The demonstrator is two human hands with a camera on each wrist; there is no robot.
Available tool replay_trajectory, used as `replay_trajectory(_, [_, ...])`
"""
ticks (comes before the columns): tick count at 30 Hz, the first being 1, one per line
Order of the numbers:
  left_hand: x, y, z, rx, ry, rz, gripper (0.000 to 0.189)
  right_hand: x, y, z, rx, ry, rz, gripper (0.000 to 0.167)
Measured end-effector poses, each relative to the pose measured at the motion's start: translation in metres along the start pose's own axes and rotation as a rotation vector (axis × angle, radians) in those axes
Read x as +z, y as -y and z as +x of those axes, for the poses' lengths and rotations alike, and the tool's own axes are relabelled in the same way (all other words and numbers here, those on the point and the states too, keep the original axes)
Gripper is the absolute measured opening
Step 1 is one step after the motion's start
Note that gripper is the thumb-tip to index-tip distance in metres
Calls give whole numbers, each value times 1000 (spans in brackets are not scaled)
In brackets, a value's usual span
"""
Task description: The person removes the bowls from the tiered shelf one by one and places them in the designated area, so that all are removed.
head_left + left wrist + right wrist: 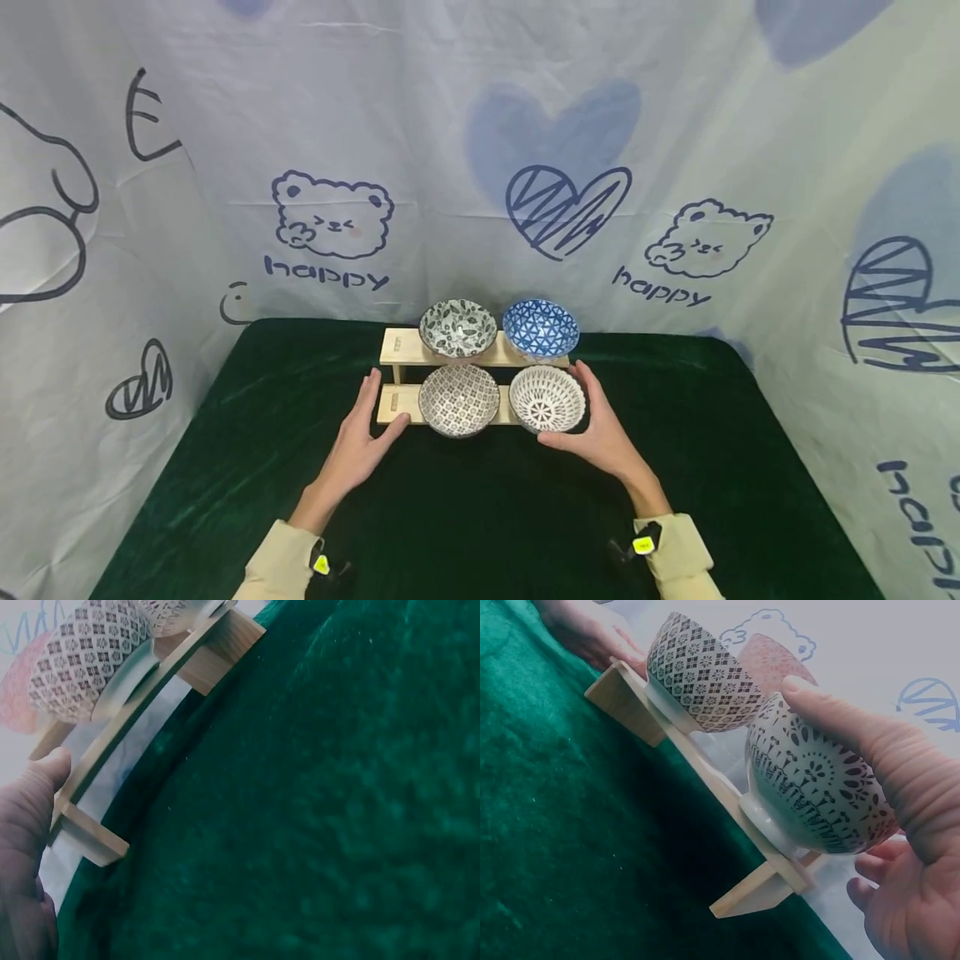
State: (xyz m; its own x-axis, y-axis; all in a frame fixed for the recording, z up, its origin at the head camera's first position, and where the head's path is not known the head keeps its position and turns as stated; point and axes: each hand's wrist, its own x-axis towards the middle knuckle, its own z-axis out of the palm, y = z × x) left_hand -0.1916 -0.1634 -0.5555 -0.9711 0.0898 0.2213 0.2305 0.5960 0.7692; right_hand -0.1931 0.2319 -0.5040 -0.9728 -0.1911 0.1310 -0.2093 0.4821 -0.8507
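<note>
Right grip: thumb and fingers curled round the white patterned bowl, which sat lower-tier, right, on the wooden rack. Left grip: spread, empty, at the rack's left end. Step, apparently: bowl positioning; next move called for level handling.

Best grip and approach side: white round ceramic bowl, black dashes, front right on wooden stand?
Grip the white bowl near its rim, probably from the right: its wall flares above a narrower foot, and the round grey-patterned ceramic bowl sits close on its left.
</note>
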Motion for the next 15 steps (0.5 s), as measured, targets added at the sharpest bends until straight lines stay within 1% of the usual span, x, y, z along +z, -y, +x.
replay_trajectory(4, [4, 7, -3, 18, -27, -54, 91, 2, -2, -2, 23, -3, 21, 121])
replay_trajectory(8, [7, 10, -7, 23, -62, -94, 84, 4, -3, -4, 25, -6, 59, 115])
replay_trajectory(12, [9, 12, -6, 37, -77, -106, 77, 6, -5, -4, 24, -4, 100, 110])
replay_trajectory(15, [9, 14, -6, 43, -80, -109, 73, 7, -6, -1, 24, 7, 124, 111])
